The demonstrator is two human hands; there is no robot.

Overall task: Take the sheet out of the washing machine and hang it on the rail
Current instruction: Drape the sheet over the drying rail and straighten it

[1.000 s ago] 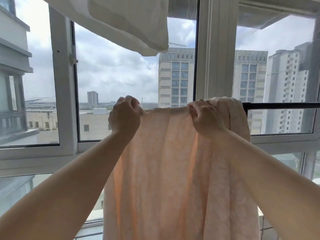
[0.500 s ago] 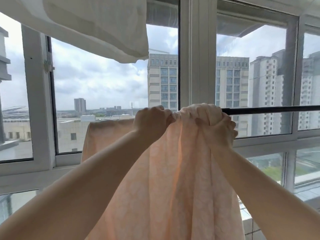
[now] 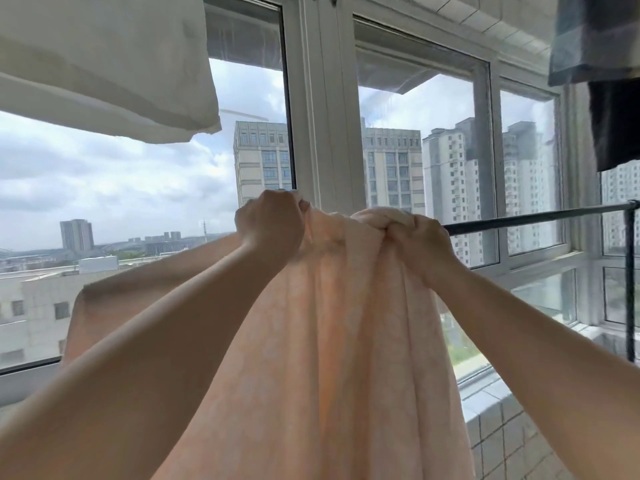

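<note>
Left hand [image 3: 270,225] and right hand [image 3: 417,239] clutch the bunched peach sheet [image 3: 329,341] over the black rail [image 3: 533,220], a white pillowcase [image 3: 104,64] overhead.

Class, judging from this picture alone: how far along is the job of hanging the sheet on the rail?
Done: the sheet is out and draped over the rail. In hand: the left hand and right hand grip its bunched top. Left: spreading it along the bare rail.
</note>
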